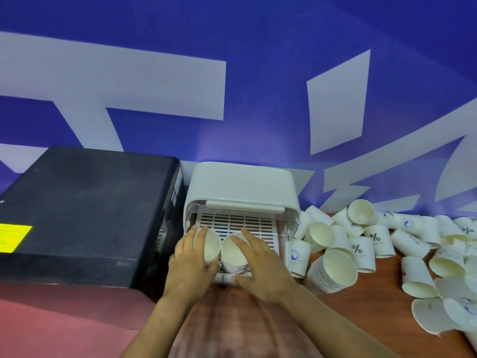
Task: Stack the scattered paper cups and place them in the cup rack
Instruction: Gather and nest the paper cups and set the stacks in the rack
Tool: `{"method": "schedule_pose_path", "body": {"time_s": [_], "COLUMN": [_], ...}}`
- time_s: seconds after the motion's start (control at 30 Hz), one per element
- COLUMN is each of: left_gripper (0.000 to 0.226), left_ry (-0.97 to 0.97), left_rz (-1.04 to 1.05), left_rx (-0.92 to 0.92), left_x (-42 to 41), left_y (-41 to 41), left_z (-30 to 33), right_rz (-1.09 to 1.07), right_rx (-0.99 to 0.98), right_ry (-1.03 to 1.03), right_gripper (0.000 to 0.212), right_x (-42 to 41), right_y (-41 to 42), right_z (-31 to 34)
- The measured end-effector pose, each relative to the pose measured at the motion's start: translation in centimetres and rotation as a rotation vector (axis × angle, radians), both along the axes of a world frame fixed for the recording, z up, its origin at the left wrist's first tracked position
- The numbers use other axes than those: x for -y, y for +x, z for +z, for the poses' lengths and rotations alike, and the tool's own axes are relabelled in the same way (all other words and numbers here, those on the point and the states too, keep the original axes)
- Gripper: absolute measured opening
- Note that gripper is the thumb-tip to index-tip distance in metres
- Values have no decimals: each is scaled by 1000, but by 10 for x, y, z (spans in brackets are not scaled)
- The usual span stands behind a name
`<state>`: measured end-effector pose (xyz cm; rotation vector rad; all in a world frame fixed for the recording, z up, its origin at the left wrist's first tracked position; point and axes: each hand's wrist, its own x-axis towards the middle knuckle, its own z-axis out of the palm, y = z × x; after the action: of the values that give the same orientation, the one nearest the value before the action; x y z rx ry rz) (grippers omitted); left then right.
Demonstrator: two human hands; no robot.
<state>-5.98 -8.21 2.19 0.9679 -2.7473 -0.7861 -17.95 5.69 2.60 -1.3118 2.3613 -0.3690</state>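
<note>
Hands [227, 264] hold white nested cup stacks [233, 251].

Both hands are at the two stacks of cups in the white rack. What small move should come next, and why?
Probably push both stacks deeper onto the slatted tray. The left hand holds the left stack, the right hand lies on the right stack, and both stacks sit at the rack front edge.

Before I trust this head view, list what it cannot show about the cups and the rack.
- Depth of the two stacks in the cup rack: left hand and right hand cover them.
- Rack's rear interior: hidden under its raised lid.
- Loose cups at right: cut off by the frame edge.
- Yellow label on the black box: text too blurred.
</note>
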Motion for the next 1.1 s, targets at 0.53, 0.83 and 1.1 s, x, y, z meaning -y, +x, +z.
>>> {"method": "schedule_pose_path", "body": {"time_s": [0.53,0.83,1.1], "left_gripper": [49,32,30], "left_ry": [76,120,123], "left_rz": [-169,-302,-353], "left_rx": [-232,-148,-105], "left_x": [-48,-104,-161], "left_y": [7,0,-28], "left_z": [42,54,66], "right_rz": [-99,-297,-336], "right_rx": [-40,-59,20], "right_ry": [-182,-127,-159], "right_gripper": [56,26,25], "right_x": [-71,-131,-184], "right_y": [18,5,-28], "right_z": [33,59,59]}}
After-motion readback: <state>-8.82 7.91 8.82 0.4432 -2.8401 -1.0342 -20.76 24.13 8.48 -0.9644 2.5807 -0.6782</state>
